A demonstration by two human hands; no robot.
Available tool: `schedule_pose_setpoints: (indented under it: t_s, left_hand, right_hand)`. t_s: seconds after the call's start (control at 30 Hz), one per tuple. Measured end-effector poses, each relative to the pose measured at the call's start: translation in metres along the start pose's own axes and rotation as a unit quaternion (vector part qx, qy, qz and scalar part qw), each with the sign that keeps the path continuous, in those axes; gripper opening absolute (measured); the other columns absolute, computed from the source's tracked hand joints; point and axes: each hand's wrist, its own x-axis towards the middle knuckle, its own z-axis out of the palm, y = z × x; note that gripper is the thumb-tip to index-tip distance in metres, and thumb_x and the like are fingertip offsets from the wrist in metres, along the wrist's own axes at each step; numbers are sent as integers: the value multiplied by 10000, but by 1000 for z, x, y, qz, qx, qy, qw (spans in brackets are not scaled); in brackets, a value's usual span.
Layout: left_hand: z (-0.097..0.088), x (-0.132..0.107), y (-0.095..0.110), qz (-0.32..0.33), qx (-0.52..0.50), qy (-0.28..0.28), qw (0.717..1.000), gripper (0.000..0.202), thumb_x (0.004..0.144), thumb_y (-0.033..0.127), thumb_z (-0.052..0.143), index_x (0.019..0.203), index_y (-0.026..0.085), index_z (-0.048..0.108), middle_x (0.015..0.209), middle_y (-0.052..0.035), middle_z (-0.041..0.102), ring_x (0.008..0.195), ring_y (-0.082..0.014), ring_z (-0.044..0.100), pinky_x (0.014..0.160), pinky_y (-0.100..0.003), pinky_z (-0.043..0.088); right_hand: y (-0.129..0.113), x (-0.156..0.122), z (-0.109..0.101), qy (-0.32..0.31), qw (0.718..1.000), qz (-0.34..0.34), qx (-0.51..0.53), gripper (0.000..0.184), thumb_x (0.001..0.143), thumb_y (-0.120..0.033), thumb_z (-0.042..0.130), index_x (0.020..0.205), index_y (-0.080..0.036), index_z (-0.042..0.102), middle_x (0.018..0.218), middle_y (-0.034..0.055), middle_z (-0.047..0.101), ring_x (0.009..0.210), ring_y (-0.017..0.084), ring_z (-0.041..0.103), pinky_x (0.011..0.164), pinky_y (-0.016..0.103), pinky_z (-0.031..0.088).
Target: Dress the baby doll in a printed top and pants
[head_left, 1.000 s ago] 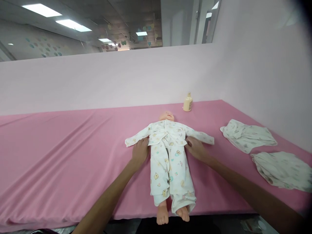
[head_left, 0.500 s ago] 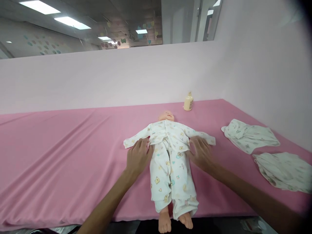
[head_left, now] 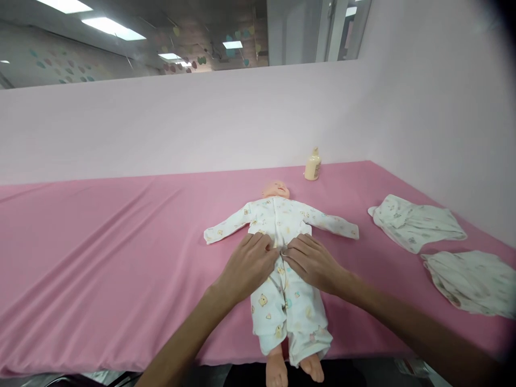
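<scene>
A baby doll (head_left: 276,189) lies on its back, feet toward me, dressed in a white printed top (head_left: 278,215) and matching trousers (head_left: 268,309). Its sleeves stretch out to both sides, and its bare feet hang past the table's front edge. At the middle of the waist my left hand (head_left: 256,264) is closed, pinching the hem of the top. My right hand (head_left: 312,260) is closed beside it, gripping the other side of that hem. The fingertips of the two hands nearly meet, and they hide part of the cloth.
A pink sheet (head_left: 121,269) covers the table. Behind the doll's head stands a cream pump bottle (head_left: 313,165). Two white printed cloth pieces lie on the right, a farther garment (head_left: 417,220) and a nearer folded one (head_left: 471,282). White walls (head_left: 181,129) border the back and right.
Both hands have moved inward from the sides of the doll's waist to its middle and closed on the hem of the top. The view has shifted slightly.
</scene>
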Motion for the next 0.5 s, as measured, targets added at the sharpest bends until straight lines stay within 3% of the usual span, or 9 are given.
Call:
schedule_pose_setpoints:
  t_s: [0.2, 0.33, 0.4, 0.5]
  left_hand:
    - [-4, -3, -1, -53, -93, -24, 994, 133, 979, 219, 422, 948, 167, 541, 947, -54, 558, 843, -169, 500, 763, -333, 436]
    - [-23, -19, 24, -96, -79, 61, 990, 102, 958, 198, 481, 1018, 159, 554, 982, -78, 579, 907, -195, 530, 776, -351, 449]
    - [-35, -35, 43, -75, -93, 81, 990, 55, 945, 177, 507, 965, 165, 557, 924, -67, 592, 871, -186, 543, 767, -344, 452]
    - [-45, -63, 68, 14, -130, 3, 991, 106, 945, 155, 481, 900, 193, 570, 818, -26, 606, 753, -158, 557, 703, -310, 461]
  right_hand:
    - [-6, -3, -11, 27, 992, 66, 103, 99, 947, -142, 513, 899, -168, 596, 842, 47, 599, 818, 169, 489, 774, 336, 410]
    - [-8, -11, -16, 50, 984, 104, 136, 65, 926, -143, 549, 955, -172, 599, 898, 60, 609, 860, 179, 505, 798, 346, 428]
    - [-7, -16, -16, 59, 981, 115, 143, 70, 918, -142, 556, 959, -179, 599, 907, 60, 612, 861, 181, 514, 800, 353, 433]
    - [-6, -23, -17, 74, 976, 127, 158, 75, 911, -132, 557, 944, -187, 595, 905, 55, 619, 858, 181, 529, 798, 359, 436]
